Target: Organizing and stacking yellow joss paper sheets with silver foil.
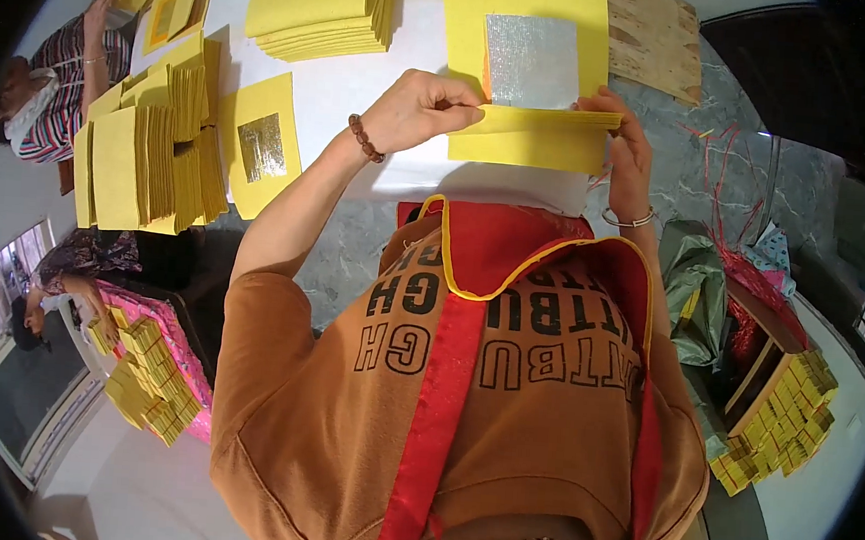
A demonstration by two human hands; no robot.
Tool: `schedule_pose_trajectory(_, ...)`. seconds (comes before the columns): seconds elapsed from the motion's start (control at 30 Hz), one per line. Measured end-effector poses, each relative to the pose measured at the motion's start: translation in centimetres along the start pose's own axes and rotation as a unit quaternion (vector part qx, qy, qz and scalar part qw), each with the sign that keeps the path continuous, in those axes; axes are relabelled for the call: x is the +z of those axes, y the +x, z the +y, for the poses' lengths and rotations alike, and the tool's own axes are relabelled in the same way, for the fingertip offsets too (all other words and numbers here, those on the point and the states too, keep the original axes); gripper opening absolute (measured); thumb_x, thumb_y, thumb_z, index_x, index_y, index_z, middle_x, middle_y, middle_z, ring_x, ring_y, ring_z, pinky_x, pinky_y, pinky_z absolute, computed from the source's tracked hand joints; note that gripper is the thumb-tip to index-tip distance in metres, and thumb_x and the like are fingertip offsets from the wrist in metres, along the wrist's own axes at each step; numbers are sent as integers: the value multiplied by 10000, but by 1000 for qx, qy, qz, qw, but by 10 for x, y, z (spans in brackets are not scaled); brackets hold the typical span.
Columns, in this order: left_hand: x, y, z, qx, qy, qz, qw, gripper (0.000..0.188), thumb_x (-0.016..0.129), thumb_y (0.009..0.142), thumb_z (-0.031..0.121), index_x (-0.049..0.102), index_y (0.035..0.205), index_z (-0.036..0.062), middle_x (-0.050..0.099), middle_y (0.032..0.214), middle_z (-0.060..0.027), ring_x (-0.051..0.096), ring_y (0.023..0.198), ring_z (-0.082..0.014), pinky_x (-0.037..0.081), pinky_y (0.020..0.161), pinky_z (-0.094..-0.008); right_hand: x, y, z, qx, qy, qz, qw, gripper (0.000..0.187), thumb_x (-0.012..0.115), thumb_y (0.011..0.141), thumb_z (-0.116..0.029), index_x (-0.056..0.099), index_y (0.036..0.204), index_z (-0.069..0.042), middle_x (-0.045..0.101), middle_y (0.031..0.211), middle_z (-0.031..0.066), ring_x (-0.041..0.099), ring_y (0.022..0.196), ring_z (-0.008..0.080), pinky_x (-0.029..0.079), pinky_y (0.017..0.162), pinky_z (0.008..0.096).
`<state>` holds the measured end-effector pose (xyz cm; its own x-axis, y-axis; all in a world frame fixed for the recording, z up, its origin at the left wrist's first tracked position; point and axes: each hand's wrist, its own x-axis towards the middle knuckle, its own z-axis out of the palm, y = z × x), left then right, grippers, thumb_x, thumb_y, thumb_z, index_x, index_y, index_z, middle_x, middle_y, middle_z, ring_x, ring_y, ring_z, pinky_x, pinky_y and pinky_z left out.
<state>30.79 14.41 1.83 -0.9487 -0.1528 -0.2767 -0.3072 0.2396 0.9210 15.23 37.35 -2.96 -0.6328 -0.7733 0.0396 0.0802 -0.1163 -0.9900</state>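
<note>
The only lettering I can make out is on the chest of my brown sweatshirt (343, 404): rows of block capitals (540, 308), upside down in this view, one row solid black and the row below it in black outline. My red apron strap (430, 400) crosses the rows, and a higher row seems partly covered by the apron (488, 259), so I can't follow it whole.

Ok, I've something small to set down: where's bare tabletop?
White tabletop shows between the flat yellow sheet and the left hand, and more narrowly between the upper stack and the folded sheet. Far left is crowded with yellow stacks.
</note>
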Motion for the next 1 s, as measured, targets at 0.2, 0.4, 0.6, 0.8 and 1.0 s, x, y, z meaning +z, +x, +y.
schedule_pose_trajectory(0.2, -2, 3, 0, -16, -4, -24, 1000, 139, 592, 826, 127, 633, 807, -5, 489, 616, 53, 381, 564, -23, 319, 507, -191, 4, 2, -7, -3, -156, 6, 988, 304, 611, 770, -167, 590, 1055, -61, 580, 1104, 46, 378, 1214, 232, 291, 1000, 354)
schedule_pose_trajectory(0.4, -1, 1, -3, 0, -33, -14, 999, 140, 592, 825, 122, 633, 807, -11, 507, 625, 50, 391, 567, -23, 320, 506, -194, 7, 6, -8, -35, -238, 12, 971, 319, 663, 723, -103, 602, 1034, -68, 586, 1085, 39, 418, 1174, 227, 331, 975, 338)
schedule_pose_trajectory(0.6, -2, 2, 2, -34, -30, -31, 998, 126, 589, 821, 111, 638, 825, -5, 525, 639, 45, 406, 579, -22, 334, 518, -190, 4, 5, -1, -58, -235, 8, 970, 468, 703, 660, -71, 559, 1106, -73, 569, 1122, 44, 449, 1141, 223, 346, 965, 329)
schedule_pose_trajectory(0.8, -3, 4, -4, -37, -32, -35, 998, 124, 587, 820, 108, 633, 808, -6, 528, 647, 47, 404, 577, -21, 336, 520, -193, 6, 0, -6, -14, -89, -14, 996, 559, 684, 682, -106, 477, 1200, -69, 543, 1159, 65, 448, 1143, 207, 339, 967, 327)
schedule_pose_trajectory(1.0, -1, 0, -1, -21, -13, -35, 999, 138, 587, 830, 130, 628, 858, 2, 542, 646, 45, 420, 589, -24, 350, 530, -189, 1, 3, 4, -41, -206, 12, 978, 317, 626, 764, -107, 569, 1072, -59, 568, 1125, 53, 440, 1163, 218, 334, 972, 335)
